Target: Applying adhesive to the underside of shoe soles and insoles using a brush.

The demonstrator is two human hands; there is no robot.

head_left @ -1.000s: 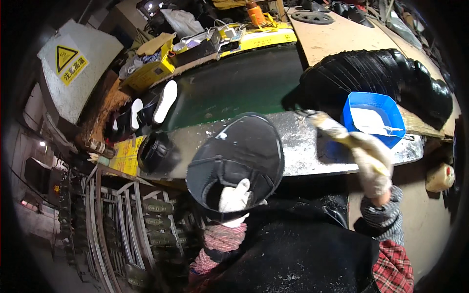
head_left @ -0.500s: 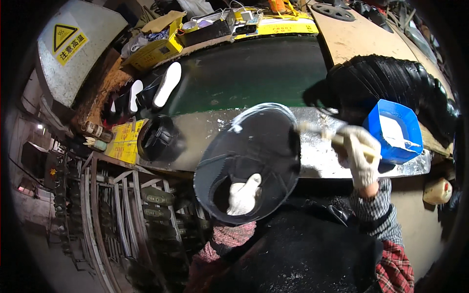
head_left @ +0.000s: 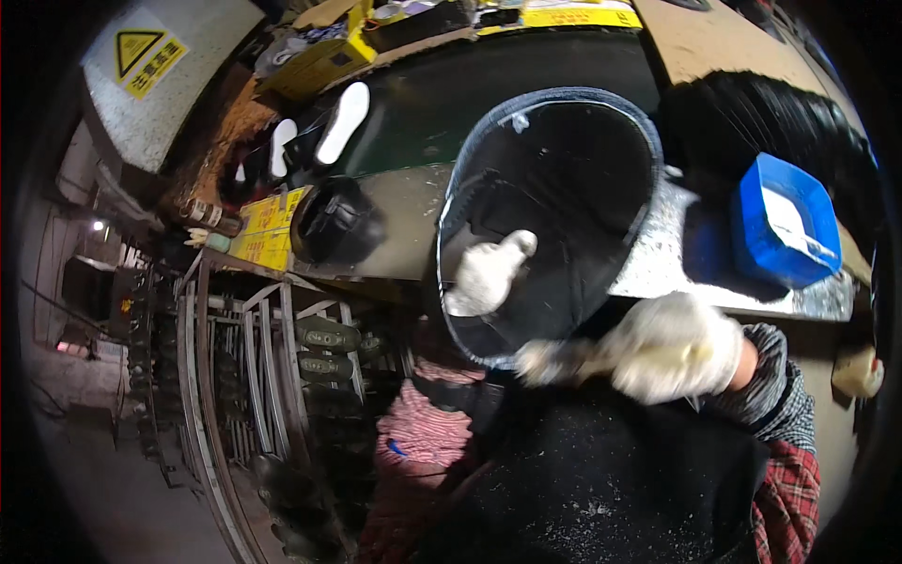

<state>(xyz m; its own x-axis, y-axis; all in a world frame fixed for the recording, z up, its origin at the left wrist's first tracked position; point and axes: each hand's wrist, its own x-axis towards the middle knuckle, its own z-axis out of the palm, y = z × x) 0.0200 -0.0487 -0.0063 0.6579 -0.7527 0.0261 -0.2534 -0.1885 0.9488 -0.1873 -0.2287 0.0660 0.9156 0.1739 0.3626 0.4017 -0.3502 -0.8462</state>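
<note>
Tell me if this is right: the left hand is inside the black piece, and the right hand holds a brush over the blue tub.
No: in the head view, the right hand holds the brush at the near rim of the black piece, not over the blue tub. Otherwise, yes.

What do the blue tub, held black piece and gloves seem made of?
Blue tub: probably plastic, given smooth, evenly coloured walls.
Black piece: leather or synthetic, unclear which; mostly matt, thin curved rim.
Gloves: likely cloth; matt, soft-looking, shaped around the thumb.
</note>
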